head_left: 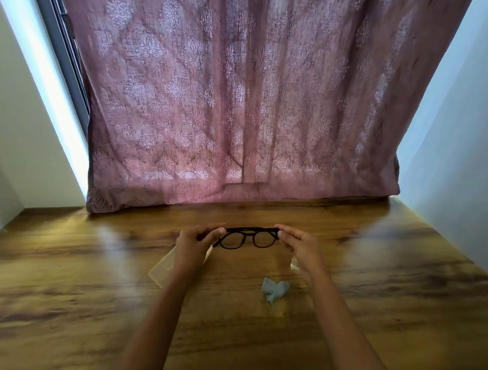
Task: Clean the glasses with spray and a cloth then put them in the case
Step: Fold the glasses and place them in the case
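Black round-framed glasses (246,238) are held above the wooden table (88,275), lenses facing me. My left hand (196,240) pinches their left end and my right hand (299,245) pinches their right end. A crumpled pale blue cloth (275,289) lies on the table below and between my forearms. A translucent case (163,265) lies flat under my left wrist, partly hidden by it. Something clear, perhaps the spray bottle (293,264), peeks out behind my right hand; most of it is hidden.
A mauve patterned curtain (242,99) hangs down to the table's far edge. White walls (468,141) close in on both sides, and a dark window frame (65,45) runs along the left. The table's near edge shows at the lower right.
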Action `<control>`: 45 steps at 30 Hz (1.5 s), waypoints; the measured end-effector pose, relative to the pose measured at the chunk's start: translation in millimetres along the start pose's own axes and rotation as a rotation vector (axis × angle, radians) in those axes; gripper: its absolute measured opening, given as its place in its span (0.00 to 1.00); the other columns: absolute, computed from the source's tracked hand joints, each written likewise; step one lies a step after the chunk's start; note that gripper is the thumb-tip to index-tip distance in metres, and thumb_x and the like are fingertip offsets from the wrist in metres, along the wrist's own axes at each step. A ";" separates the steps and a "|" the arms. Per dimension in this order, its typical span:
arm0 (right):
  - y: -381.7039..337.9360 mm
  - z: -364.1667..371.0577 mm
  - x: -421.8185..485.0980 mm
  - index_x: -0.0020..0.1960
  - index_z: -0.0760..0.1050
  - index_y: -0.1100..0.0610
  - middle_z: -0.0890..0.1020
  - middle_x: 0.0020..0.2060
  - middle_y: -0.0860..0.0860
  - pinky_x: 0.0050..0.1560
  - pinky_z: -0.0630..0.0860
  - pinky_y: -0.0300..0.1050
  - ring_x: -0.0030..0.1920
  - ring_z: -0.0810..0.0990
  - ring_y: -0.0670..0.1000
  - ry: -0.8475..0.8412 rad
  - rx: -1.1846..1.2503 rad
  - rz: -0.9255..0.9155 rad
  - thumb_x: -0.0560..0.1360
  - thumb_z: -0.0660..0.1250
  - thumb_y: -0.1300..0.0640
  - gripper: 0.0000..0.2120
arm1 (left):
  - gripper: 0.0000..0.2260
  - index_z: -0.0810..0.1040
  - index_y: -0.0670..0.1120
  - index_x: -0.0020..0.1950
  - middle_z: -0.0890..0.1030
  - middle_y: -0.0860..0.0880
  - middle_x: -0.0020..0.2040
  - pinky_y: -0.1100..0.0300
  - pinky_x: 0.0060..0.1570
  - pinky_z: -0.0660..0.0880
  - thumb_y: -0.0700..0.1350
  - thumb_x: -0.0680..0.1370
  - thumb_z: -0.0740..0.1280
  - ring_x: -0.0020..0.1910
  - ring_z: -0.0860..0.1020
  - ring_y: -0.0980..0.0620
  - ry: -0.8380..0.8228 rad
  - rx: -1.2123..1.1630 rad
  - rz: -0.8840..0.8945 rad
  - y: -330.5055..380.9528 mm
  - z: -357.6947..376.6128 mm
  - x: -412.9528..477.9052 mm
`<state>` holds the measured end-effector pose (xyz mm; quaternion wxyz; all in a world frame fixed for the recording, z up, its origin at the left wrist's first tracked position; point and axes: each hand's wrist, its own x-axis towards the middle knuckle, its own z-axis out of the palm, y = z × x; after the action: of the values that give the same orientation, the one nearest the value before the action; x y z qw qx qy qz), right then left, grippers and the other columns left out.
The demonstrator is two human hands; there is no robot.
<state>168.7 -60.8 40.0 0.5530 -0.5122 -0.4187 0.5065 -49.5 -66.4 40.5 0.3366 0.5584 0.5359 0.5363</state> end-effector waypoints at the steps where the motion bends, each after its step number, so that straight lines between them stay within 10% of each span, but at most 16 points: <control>1: -0.1 -0.6 0.6 0.54 0.79 0.60 0.82 0.42 0.48 0.39 0.73 0.29 0.42 0.77 0.42 0.000 -0.015 -0.002 0.73 0.66 0.64 0.10 | 0.06 0.84 0.47 0.48 0.78 0.59 0.25 0.71 0.34 0.70 0.41 0.73 0.70 0.27 0.74 0.67 0.000 -0.021 -0.027 0.1 0.7 0.4; 6: -2.7 0.1 -1.3 0.48 0.80 0.56 0.84 0.37 0.48 0.35 0.75 0.32 0.37 0.81 0.43 -0.032 0.097 0.048 0.75 0.65 0.62 0.06 | 0.07 0.83 0.43 0.48 0.79 0.58 0.25 0.55 0.45 0.74 0.44 0.74 0.70 0.30 0.76 0.61 0.001 -0.156 -0.207 -8.8 3.9 5.2; 16: 1.2 1.5 2.3 0.49 0.80 0.60 0.83 0.40 0.53 0.39 0.79 0.36 0.35 0.82 0.46 -0.032 0.126 0.064 0.74 0.65 0.66 0.07 | 0.08 0.84 0.48 0.39 0.79 0.55 0.25 0.57 0.43 0.71 0.50 0.74 0.69 0.29 0.75 0.57 -0.054 -0.239 -0.383 -13.9 8.1 3.8; 22: 3.7 5.0 3.2 0.43 0.79 0.58 0.82 0.39 0.56 0.33 0.78 0.35 0.31 0.81 0.45 -0.029 0.151 0.082 0.74 0.64 0.67 0.08 | 0.15 0.83 0.53 0.33 0.80 0.42 0.47 0.51 0.50 0.73 0.59 0.74 0.65 0.44 0.76 0.46 0.017 -0.190 -0.447 -20.8 5.8 5.4; 28: 7.8 15.4 1.0 0.45 0.78 0.59 0.81 0.40 0.56 0.32 0.78 0.34 0.31 0.81 0.44 -0.010 0.210 0.103 0.74 0.63 0.67 0.07 | 0.18 0.74 0.43 0.64 0.76 0.44 0.63 0.48 0.63 0.71 0.50 0.77 0.64 0.60 0.74 0.45 0.257 -0.083 -0.534 -40.6 -10.6 -0.6; 36: 14.3 34.7 -5.2 0.45 0.78 0.60 0.81 0.40 0.56 0.34 0.78 0.33 0.31 0.80 0.44 0.008 0.195 0.163 0.74 0.64 0.67 0.05 | 0.22 0.70 0.43 0.64 0.73 0.38 0.61 0.45 0.55 0.76 0.52 0.74 0.67 0.55 0.75 0.39 0.433 0.180 -0.879 -83.2 -42.5 -15.2; 45: 11.0 48.5 -18.0 0.47 0.78 0.62 0.80 0.39 0.53 0.35 0.78 0.33 0.36 0.79 0.46 0.046 0.225 0.215 0.74 0.63 0.68 0.06 | 0.18 0.71 0.37 0.61 0.77 0.40 0.42 0.53 0.37 0.79 0.45 0.76 0.67 0.33 0.77 0.45 0.383 -0.073 -1.026 -100.8 -49.4 -28.0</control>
<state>117.2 -72.1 36.2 0.5587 -0.5003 -0.2896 0.5947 -116.6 -83.1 -52.2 0.4708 0.1057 0.7721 0.4136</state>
